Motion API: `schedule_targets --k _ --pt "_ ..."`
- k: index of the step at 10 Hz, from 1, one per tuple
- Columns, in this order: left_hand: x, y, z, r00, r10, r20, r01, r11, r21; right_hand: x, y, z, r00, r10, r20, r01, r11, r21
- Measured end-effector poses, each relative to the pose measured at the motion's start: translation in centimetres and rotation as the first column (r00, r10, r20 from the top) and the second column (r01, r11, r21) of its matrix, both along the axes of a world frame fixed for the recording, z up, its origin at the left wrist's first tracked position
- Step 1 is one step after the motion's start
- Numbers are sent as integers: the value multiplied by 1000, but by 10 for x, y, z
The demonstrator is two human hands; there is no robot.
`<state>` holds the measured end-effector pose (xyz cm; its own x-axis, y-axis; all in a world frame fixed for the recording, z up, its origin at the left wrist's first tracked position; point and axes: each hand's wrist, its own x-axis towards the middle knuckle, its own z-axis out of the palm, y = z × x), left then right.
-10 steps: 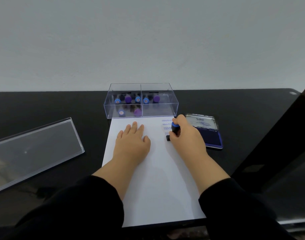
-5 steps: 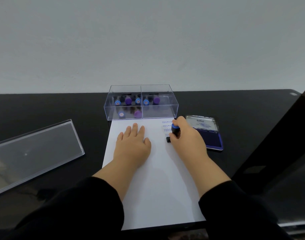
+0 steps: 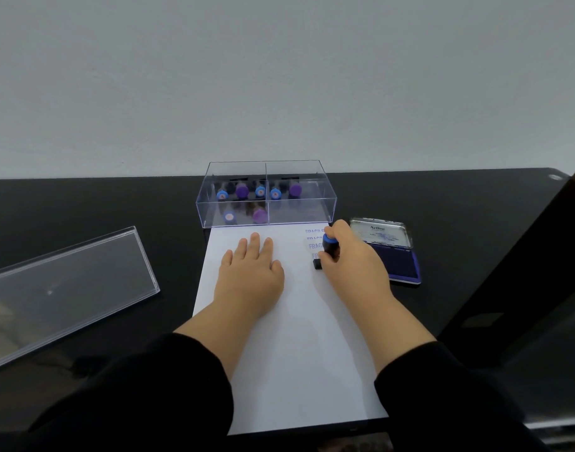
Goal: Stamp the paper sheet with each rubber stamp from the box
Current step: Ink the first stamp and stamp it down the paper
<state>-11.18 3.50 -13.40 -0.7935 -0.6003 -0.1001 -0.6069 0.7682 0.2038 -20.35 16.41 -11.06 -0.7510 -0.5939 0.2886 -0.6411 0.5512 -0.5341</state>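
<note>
Rubber stamp (image 3: 328,247): blue-capped, black base on white paper sheet (image 3: 299,337), gripped by right hand (image 3: 351,265); left hand (image 3: 250,275) flat, fingers straight.

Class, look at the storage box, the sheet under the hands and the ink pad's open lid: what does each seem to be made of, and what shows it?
Storage box: clear glossy plastic, probably acrylic; the stamps show through its walls.
Paper sheet: matte white paper, lying flat and thin.
Ink pad lid: apparently shiny metal, though silvery plastic is possible; it gleams around a printed label.
</note>
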Motion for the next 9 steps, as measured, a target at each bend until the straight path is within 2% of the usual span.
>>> schedule_targets --k 2,3,4,6,7,8,9 --pt "0 0 0 1000 5 -11 -5 1000 4 -1 0 1 1000 6 -12 -6 1000 14" --pt "0 0 0 1000 4 -11 -4 1000 2 -1 1 2 999 2 36 0 999 -43" --pt "0 0 0 1000 4 -12 -4 1000 -2 -5 5 10 983 -17 181 70 955 -289" --pt "0 0 0 1000 0 -11 0 1000 -2 -12 11 23 945 -3 328 179 842 -510" --pt "0 -1 -1 1000 3 -16 -3 1000 -2 -11 13 29 908 21 419 250 775 -580" --pt "0 -1 -1 1000 4 -21 -4 1000 -1 -14 14 32 833 40 552 382 681 -625" --pt "1 0 0 1000 7 -19 -7 1000 -2 -21 17 34 669 110 735 569 559 -603"
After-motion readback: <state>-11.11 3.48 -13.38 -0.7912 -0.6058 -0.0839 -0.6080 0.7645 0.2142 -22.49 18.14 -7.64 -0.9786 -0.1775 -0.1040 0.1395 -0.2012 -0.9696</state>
